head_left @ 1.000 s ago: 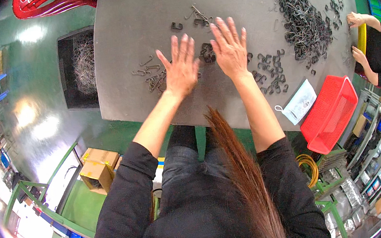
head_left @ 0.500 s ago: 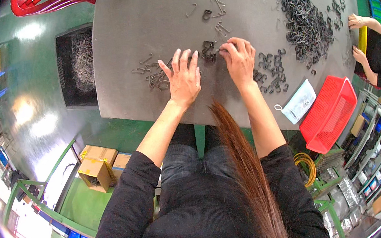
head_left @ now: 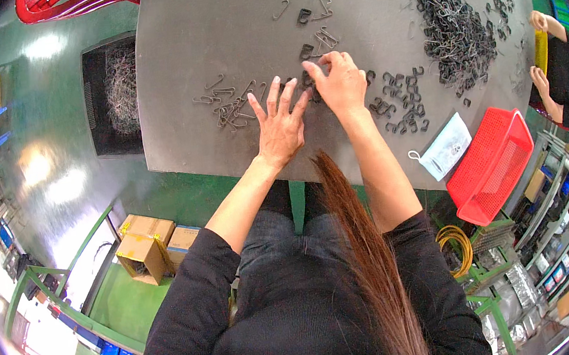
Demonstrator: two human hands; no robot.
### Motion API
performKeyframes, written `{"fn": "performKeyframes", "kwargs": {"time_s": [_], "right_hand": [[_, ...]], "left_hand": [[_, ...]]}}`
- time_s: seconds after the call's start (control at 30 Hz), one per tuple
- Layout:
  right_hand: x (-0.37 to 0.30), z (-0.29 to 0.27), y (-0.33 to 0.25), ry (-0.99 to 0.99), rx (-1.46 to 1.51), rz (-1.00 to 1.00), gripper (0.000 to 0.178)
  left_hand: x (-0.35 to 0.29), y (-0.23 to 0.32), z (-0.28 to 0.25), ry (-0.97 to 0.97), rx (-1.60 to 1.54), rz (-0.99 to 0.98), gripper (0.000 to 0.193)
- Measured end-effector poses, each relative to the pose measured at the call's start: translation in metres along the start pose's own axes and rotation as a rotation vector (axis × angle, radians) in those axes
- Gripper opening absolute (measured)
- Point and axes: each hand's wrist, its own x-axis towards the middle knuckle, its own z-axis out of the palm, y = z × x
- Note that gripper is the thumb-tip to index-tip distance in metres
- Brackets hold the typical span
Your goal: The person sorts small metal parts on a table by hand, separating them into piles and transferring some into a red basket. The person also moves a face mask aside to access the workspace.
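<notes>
While the left hand (head_left: 281, 125) is hovering or resting with fingers spread, the right hand (head_left: 343, 87) is holding thumb and fingertips curled close together; whether it is pinching anything, I cannot tell.

Black clips (head_left: 306, 79), small cluster: lying between both hands, towards the near edge of the surface (head_left: 212, 38), partly hidden. Handling, by judgement: light, stiff, probably smooth, liable to be catching on neighbours; outer curve suiting a thumb-and-forefinger grip.

Wire hooks (head_left: 231, 113): lying tangled towards the left edge.

Loose black clips (head_left: 399, 105): lying right of the right hand.

Dark heap (head_left: 454, 35): spreading towards the right edge.

Pale blue mask (head_left: 444, 147), red basket (head_left: 488, 175): occupying the near right corner.
</notes>
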Motion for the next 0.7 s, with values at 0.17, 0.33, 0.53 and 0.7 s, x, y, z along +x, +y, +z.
{"fn": "performKeyframes", "kwargs": {"time_s": [0.17, 0.33, 0.53, 0.7], "right_hand": [[0.009, 0.009, -0.001, -0.071, -0.075, -0.026, 0.028], [0.009, -0.003, -0.001, -0.174, 0.237, 0.159, 0.023], [0.016, 0.007, 0.023, 0.119, 0.599, 0.069, 0.019], [-0.048, 0.001, 0.03, 0.025, 0.087, -0.134, 0.029]], "left_hand": [[0.002, -0.007, -0.006, 0.062, 0.015, -0.087, 0.054], [0.006, -0.013, -0.007, 0.086, 0.004, -0.135, 0.054], [0.006, -0.001, 0.007, 0.053, 0.106, -0.197, 0.055], [-0.009, -0.002, 0.015, 0.062, 0.075, -0.254, 0.058]]}}
